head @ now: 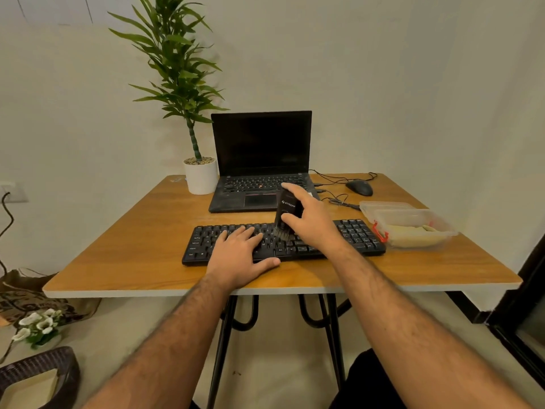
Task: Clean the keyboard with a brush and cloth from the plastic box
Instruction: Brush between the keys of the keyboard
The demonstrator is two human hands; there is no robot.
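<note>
Keyboard (283,242), flat black plastic, left hand (240,258) spread flat, right hand (309,219) gripping bristly black brush (287,215)

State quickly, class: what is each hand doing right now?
Left hand: open, flat on the keyboard.
Right hand: gripping the brush, bristles on the keys.

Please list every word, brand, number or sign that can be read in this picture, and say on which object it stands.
Brush, held in the right hand: white print with a logo on its black body, beginning "STR"; the remaining letters are blurred.
Keyboard: white key legends, too small to read.
Laptop: key legends too small to read; no brand mark legible.
Plastic box: no text visible.
</note>
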